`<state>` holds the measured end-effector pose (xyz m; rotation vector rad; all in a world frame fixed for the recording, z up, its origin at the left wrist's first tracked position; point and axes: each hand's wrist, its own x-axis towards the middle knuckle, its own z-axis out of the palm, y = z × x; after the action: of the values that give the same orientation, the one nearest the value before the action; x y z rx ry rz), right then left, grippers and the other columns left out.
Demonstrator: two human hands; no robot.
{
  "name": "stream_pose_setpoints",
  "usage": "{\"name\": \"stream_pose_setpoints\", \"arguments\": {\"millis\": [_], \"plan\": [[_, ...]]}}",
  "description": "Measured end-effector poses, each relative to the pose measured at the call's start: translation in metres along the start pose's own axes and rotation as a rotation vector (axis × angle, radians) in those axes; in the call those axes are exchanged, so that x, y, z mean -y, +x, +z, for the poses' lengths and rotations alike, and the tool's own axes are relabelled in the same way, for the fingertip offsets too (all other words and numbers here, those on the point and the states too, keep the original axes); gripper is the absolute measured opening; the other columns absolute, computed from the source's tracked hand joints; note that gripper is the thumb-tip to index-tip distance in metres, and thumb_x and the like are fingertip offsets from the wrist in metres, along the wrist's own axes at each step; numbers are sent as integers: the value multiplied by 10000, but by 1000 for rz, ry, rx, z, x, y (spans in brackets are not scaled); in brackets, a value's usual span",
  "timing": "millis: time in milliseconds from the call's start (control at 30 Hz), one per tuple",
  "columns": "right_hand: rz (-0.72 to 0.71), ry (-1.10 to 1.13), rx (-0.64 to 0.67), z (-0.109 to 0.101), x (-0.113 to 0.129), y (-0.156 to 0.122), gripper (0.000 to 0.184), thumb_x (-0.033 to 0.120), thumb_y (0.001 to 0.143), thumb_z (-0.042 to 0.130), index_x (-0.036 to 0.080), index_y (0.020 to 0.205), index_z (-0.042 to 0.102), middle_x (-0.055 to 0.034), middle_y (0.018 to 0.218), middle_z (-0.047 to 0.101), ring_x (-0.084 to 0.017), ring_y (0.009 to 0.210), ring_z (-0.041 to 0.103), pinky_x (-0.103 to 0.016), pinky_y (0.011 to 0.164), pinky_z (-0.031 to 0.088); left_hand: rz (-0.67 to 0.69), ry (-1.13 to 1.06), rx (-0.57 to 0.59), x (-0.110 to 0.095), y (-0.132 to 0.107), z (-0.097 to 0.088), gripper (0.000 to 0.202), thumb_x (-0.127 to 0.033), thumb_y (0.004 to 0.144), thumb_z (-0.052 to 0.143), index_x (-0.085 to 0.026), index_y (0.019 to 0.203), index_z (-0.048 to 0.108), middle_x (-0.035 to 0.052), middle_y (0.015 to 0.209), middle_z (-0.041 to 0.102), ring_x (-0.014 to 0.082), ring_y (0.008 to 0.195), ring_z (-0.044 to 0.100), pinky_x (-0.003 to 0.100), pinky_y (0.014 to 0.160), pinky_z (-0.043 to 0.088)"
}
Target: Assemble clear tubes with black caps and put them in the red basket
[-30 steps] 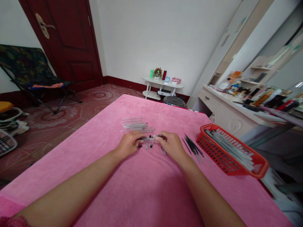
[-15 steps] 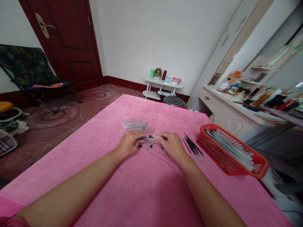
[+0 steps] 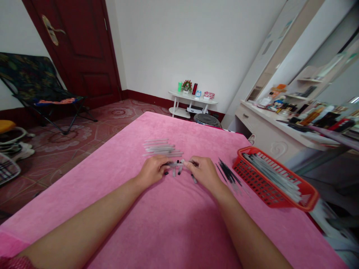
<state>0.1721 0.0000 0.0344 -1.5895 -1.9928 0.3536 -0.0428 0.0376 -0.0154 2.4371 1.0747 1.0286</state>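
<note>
A translucent pen barrel [image 3: 175,164] lies crosswise between my two hands. My left hand [image 3: 153,169] is closed on its left end, thumb against fingers. At its other end my right hand [image 3: 202,171] pinches the pen, with a whitish tip showing by the thumb. Below the barrel, several small clear pen caps with dark ends [image 3: 180,170] lie on the cloth, one of them under my right hand. Just beyond my left hand is a row of translucent pen barrels [image 3: 161,149]. Dark pen refills [image 3: 228,172] lie fanned out to the right of my right hand.
A red plastic basket [image 3: 252,185] full of long translucent pen parts stands at the table's right edge. Pink cloth [image 3: 168,224] covers the table. Beyond are a cluttered dresser [image 3: 269,127], a small white stand [image 3: 193,98] and a folding chair [image 3: 42,86].
</note>
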Motion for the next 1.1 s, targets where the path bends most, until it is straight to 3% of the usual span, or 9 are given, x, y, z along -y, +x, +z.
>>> {"name": "stream_pose_setpoints", "arguments": {"millis": [167,400,1100], "plan": [[-40,45,9,0,-1,0,276,397,831,575,182,662,615,6,568,578,-114,539,478,-223,509,254,-6,-30,-14,2,-1,0,233,-107,812,559,-179,987,695,60,911,716,192,851,641,283,758,461],[-69,75,39,-2,-2,-2,371,390,886,487,180,582,520,23,481,512,-102,485,429,-222,497,232,6,-51,-13,2,0,-1,231,-105,819,544,-174,978,698,65,908,720,192,843,645,283,754,468],[4,219,125,1,-2,-2,443,447,908,431,167,594,574,8,491,538,-101,458,466,-212,467,260,46,-17,-54,0,0,-2,230,-97,812,556,-191,971,693,55,880,715,189,828,647,298,737,492]]}}
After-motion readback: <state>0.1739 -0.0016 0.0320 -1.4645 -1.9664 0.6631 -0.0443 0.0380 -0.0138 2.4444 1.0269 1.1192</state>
